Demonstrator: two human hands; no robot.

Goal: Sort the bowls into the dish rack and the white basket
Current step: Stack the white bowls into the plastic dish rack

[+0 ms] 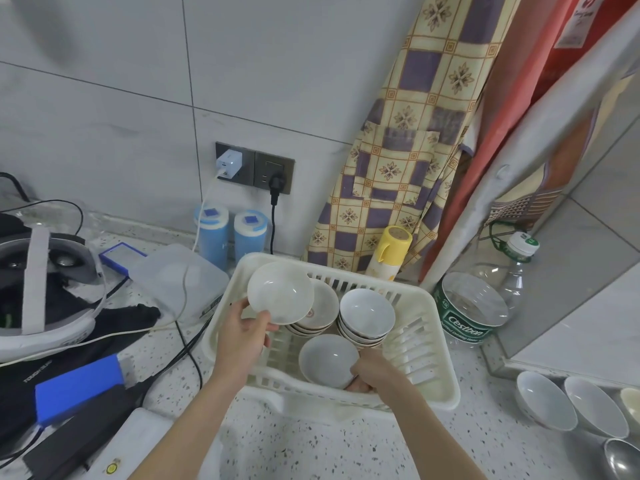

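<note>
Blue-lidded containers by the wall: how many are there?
2. The left container and the right container stand side by side below the wall sockets, behind the white basket. None looks hidden.

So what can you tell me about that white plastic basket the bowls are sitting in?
The white basket looks like slightly yellowed plastic, rectangular with rounded corners, slotted walls and a ribbed floor. It sits on the speckled counter, skewed. Inside are two stacks of bowls. The right hand holds a grey-white bowl low inside it; the left hand holds a shallow dish above its left rim.
</note>
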